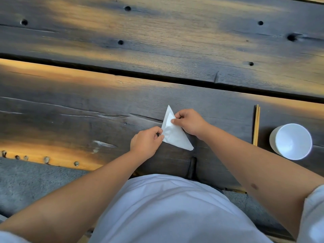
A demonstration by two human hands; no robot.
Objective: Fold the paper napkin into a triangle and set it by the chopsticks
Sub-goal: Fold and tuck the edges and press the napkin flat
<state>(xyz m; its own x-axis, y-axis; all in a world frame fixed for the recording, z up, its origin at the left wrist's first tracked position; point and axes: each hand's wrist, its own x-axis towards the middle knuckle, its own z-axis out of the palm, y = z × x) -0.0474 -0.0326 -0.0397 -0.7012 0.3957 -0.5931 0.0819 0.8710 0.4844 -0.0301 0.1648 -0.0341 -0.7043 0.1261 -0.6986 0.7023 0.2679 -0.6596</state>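
A white paper napkin [173,135] lies folded as a triangle on the dark wooden table, one tip pointing away from me and one toward the lower right. My left hand [146,142] pinches its left corner between thumb and fingers. On the napkin's right edge, near the top, my right hand [190,122] grips the paper with thumb and fingertips. A pair of light wooden chopsticks [256,125] lies lengthwise well to the right of the napkin, apart from it.
A white bowl [292,141] stands just right of the chopsticks near the table's front edge. The table [87,109] is made of dark planks with a deep gap running across behind the napkin. Grey floor shows at the lower left.
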